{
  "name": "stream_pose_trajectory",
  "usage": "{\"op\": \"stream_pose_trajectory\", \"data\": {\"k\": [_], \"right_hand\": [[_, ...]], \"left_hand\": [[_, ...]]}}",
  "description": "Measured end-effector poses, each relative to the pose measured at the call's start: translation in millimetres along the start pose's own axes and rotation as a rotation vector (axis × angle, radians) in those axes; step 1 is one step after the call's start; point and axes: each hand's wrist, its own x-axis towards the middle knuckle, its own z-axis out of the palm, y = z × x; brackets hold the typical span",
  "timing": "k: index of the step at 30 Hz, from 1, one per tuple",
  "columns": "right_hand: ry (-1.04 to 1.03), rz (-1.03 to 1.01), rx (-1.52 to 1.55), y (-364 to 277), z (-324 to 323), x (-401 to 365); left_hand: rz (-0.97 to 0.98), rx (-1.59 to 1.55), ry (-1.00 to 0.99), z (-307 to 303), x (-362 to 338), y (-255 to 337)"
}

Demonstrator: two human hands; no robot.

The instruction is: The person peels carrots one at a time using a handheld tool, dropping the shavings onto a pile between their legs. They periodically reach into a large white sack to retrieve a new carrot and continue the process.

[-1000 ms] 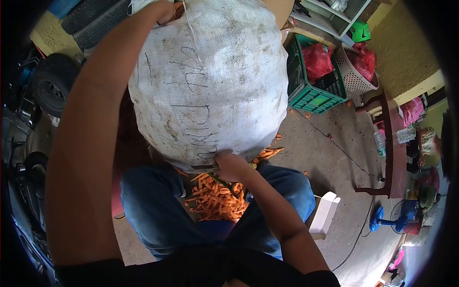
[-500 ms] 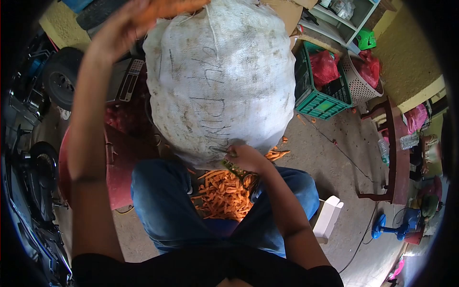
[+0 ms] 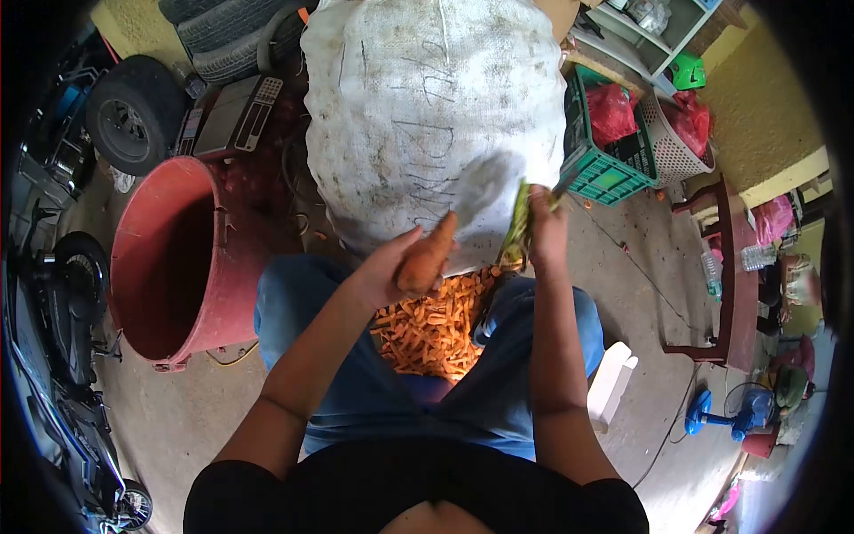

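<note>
My left hand [image 3: 391,267] holds an orange carrot [image 3: 427,256], tilted with its tip up and to the right, over my lap. My right hand [image 3: 544,222] is raised beside it and grips a yellow-green peeler [image 3: 518,227] with its blade end pointing down. Both hands hang in front of a big white woven sack [image 3: 427,116] with black writing. A heap of orange carrot peelings [image 3: 436,325] lies on the floor between my knees in blue jeans.
A large red tub [image 3: 169,258] stands at the left, with tyres [image 3: 133,111] and a scale [image 3: 236,111] behind it. A green crate [image 3: 605,173] and a white basket [image 3: 667,147] with red bags stand at the right, a low red table [image 3: 734,267] farther right.
My left hand came down from the top of the sack and now holds a carrot. My right hand rose from the sack's bottom edge with the peeler. The view shifted right, showing the red tub.
</note>
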Motion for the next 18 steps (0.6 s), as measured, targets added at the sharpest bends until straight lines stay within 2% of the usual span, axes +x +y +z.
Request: {"op": "stream_pose_trajectory", "data": {"k": [2,3,4,6,7,8,10,11,13,15,17,18], "right_hand": [[0.231,-0.085,0.268,-1,4,0],[0.246,-0.098,0.238,-1,8,-7],[0.261,-0.111,0.208,-2,14,-13],[0.263,-0.043,0.057,4,27,-27],[0.195,-0.031,0.021,10,32,-32],[0.125,-0.016,-0.015,16,36,-36],[0.075,-0.076,-0.022,22,49,-46],[0.079,-0.099,-0.151,19,54,-51],[0.052,-0.123,-0.186,22,60,-52],[0.034,-0.159,-0.270,22,65,-54],[0.024,-0.168,-0.256,30,67,-52],[0.017,-0.177,-0.240,34,67,-51]], "left_hand": [[-0.151,-0.020,-0.122,10,9,-12],[-0.141,0.013,0.049,14,13,-18],[-0.146,0.012,0.045,19,16,-22],[-0.066,-0.080,0.259,29,18,-27],[-0.072,-0.160,0.165,9,22,-33],[-0.075,-0.166,0.160,7,25,-35],[0.020,-0.143,0.321,1,26,-39],[0.015,-0.140,0.090,-17,28,-43],[0.011,-0.190,0.049,-42,39,-50],[0.005,-0.241,0.000,-28,38,-48],[0.075,-0.227,0.274,-3,29,-44],[0.075,-0.229,0.276,-1,28,-43]]}}
